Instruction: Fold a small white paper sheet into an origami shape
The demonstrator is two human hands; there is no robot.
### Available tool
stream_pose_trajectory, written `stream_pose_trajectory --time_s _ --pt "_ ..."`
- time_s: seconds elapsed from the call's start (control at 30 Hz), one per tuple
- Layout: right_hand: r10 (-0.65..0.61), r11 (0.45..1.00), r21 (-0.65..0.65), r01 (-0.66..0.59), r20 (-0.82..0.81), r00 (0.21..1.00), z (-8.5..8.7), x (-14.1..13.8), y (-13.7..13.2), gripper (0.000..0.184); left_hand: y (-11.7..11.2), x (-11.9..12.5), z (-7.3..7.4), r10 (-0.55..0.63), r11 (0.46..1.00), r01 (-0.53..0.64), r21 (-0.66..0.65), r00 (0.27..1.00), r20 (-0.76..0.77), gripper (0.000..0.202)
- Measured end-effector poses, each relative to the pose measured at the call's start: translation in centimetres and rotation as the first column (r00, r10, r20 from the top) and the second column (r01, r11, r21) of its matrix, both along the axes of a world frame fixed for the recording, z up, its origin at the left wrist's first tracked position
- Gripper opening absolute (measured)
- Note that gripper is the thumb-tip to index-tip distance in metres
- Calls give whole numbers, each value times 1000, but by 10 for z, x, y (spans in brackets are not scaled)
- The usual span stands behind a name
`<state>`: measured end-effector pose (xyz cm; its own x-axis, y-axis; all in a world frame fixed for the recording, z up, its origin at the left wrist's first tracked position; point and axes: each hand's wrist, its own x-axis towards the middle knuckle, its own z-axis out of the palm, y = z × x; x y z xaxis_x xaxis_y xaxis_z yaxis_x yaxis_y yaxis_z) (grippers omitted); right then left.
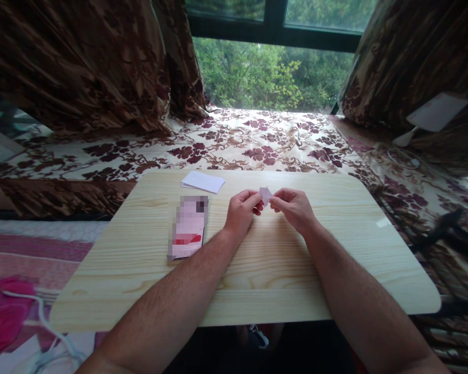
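Observation:
A small piece of folded white paper (265, 196) is held up over the middle of the table, between my two hands. My left hand (243, 209) pinches its left side between thumb and fingers. On the other side, my right hand (292, 206) has thumb and forefinger closed at the paper's right edge. The paper has pointed corners; its exact folds are too small to make out. Left of my hands lies a phone (189, 226), its screen partly blurred. Behind the phone rests a small stack of white paper (203, 182).
The light wooden table (269, 301) has rounded corners. Beyond it is a ledge with a floral cloth (257, 140) below a window, with patterned curtains (113, 62) at both sides. A white lamp (437, 111) stands at right; a white cable (42, 311) and pink cloth (10, 317) lie at lower left.

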<state>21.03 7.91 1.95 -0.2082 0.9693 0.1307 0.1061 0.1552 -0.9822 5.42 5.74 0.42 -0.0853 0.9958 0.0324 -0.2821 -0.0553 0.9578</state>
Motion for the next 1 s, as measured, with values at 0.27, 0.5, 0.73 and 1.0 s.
stream_pose_trajectory --time_s 0.27,0.5,0.73,1.0 --pt "15 1000 6 -15 33 999 -1 0 0 20 2 1 1 50 999 -49 -24 998 25 26" --pt "22 1000 5 -22 15 1000 0 0 0 20 1 -1 1 -27 998 30 -52 997 69 26" --pt "15 998 55 -19 66 998 -1 0 -1 21 1 1 3 -23 997 28 -68 997 69 17" --pt "-57 989 147 32 169 984 -1 -3 -6 22 0 2 4 8 996 -3 -89 998 61 24"
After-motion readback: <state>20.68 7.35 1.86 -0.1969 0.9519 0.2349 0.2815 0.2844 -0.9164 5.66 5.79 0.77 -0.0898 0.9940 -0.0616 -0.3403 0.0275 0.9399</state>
